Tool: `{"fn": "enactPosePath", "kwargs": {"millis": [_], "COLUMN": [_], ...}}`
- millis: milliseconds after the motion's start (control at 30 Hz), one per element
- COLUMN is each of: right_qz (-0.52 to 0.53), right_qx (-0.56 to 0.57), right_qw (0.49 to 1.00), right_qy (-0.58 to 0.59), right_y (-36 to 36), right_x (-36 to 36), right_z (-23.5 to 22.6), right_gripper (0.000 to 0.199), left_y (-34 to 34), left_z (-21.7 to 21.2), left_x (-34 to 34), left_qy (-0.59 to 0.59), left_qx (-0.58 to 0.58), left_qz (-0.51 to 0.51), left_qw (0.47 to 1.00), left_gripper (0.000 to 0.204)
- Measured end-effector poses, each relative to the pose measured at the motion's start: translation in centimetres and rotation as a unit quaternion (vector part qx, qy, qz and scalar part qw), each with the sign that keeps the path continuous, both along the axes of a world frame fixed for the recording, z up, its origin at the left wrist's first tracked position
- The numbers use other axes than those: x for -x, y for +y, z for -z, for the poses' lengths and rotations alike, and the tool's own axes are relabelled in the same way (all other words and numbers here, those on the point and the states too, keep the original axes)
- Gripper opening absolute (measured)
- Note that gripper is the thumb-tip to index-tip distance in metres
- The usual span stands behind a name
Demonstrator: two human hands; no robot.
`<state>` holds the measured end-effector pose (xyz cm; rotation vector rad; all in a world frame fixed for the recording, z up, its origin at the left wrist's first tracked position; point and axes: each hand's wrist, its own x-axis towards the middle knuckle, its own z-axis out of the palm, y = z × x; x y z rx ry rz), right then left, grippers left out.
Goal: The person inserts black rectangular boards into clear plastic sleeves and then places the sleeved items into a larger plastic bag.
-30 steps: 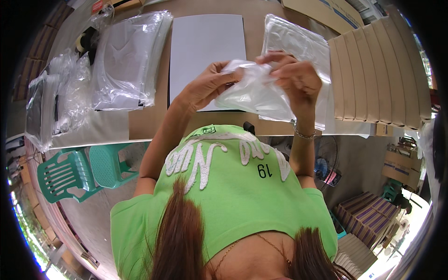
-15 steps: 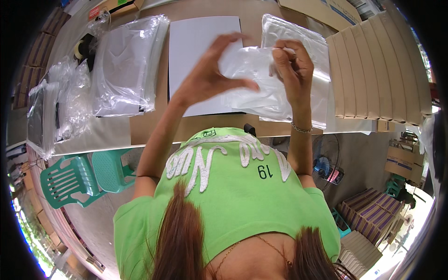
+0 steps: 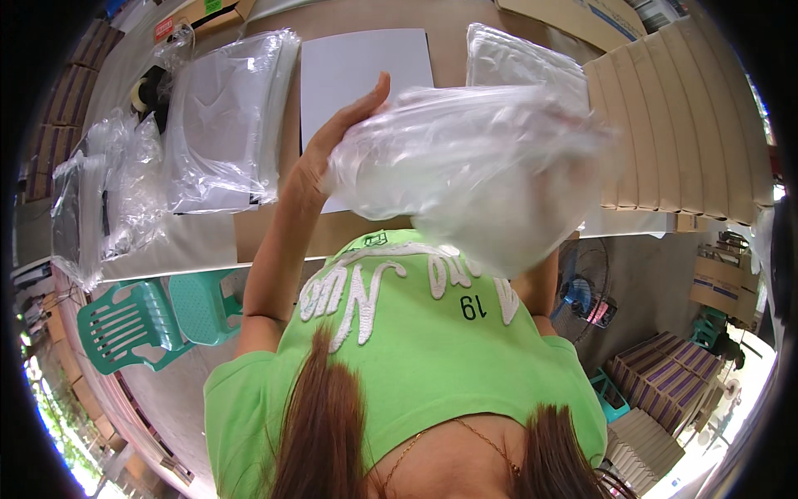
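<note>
A clear plastic bag [image 3: 449,158], puffed out and blurred by motion, is up in front of my chest above the table. My left hand [image 3: 337,137] is at its left end, fingers stretched upward along the plastic, the thumb hidden by it. My right hand [image 3: 559,137] grips the bag's right part and shows only as a smear through the film. Beyond the bag lies a stack of white sheets [image 3: 357,62] with a dark edge. Right of the sheets, a pile of clear plastic bags [image 3: 524,62] is partly covered by the lifted one.
Bagged sheets [image 3: 220,125] and crumpled plastic [image 3: 137,183] lie at the left, near a tape roll [image 3: 150,87]. A row of brown cardboard pieces [image 3: 682,125] stands at the right. Green plastic chairs [image 3: 133,324] and a fan [image 3: 582,291] are below the table's front edge.
The clear plastic bag has come up off the pile and spread between my hands. My right hand has gone behind the film; my left has moved slightly left, to the bag's end.
</note>
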<state>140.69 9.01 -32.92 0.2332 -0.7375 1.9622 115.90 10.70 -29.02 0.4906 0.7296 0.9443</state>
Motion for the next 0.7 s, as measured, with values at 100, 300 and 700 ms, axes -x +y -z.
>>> {"fn": "enactPosePath", "kwargs": {"millis": [100, 300, 700], "right_qz": [0.033, 0.247, 0.027], "right_qx": [0.05, 0.241, 0.162], "right_qw": [0.996, 0.935, 0.984], "right_qy": [0.063, -0.078, -0.067], "right_y": [0.3, -0.3, -4.2], "right_x": [0.3, 1.3, 2.8], "right_z": [0.2, 1.1, 7.5], "right_gripper": [0.028, 0.031, 0.049], "left_y": [-1.2, -0.6, 2.1], "left_z": [1.3, 9.2, 7.0], "left_x": [0.9, 3.4, 6.4], "left_qy": [0.126, -0.331, -0.256], "left_qx": [0.042, -0.064, -0.13], "left_qz": [0.035, 0.108, -0.068], "left_qw": [0.99, 0.935, 0.956], "left_gripper": [0.066, 0.05, 0.041]}}
